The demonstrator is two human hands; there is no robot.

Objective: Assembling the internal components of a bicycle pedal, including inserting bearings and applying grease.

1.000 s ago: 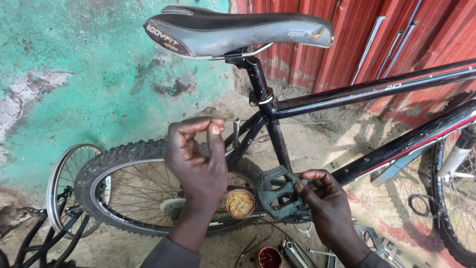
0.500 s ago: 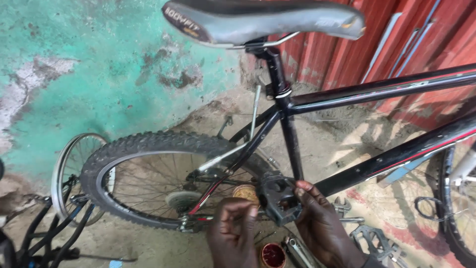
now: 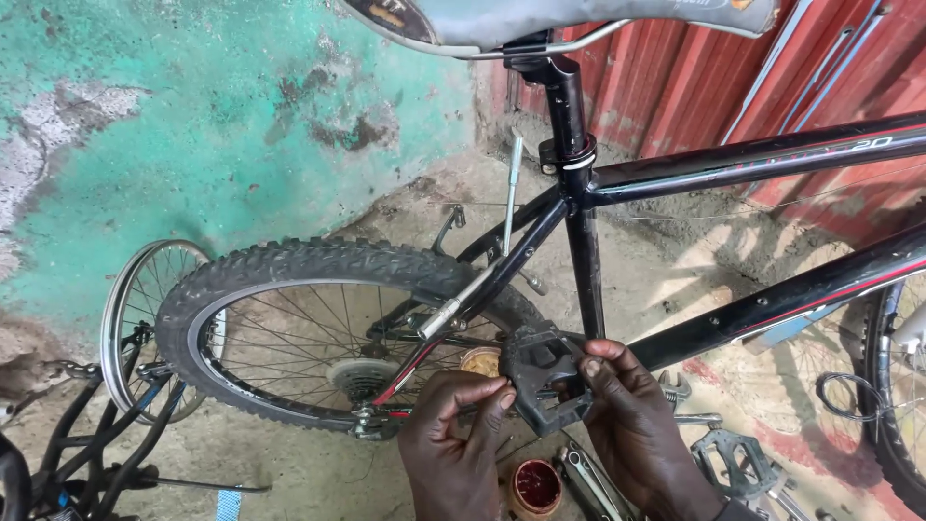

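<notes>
A black bicycle stands in front of me, its frame (image 3: 752, 159) running right and its knobby rear wheel (image 3: 318, 280) at centre left. A black pedal (image 3: 542, 378) sits below the seat tube. My right hand (image 3: 637, 425) grips the pedal from the right. My left hand (image 3: 458, 439) pinches at the pedal's inner side, by the crank; what is between its fingertips is hidden. The grey saddle (image 3: 579, 19) fills the top edge.
A second, loose pedal (image 3: 738, 463), wrenches (image 3: 593, 478) and a small red tin (image 3: 535, 487) lie on the dirt ground below. Another bare wheel (image 3: 145, 309) leans against the green wall at left. Red corrugated sheeting stands behind. A front tyre (image 3: 892, 405) is at right.
My left hand has come down from chest height to the pedal's inner side. The view has tilted lower and closer; my right hand has stayed on the pedal.
</notes>
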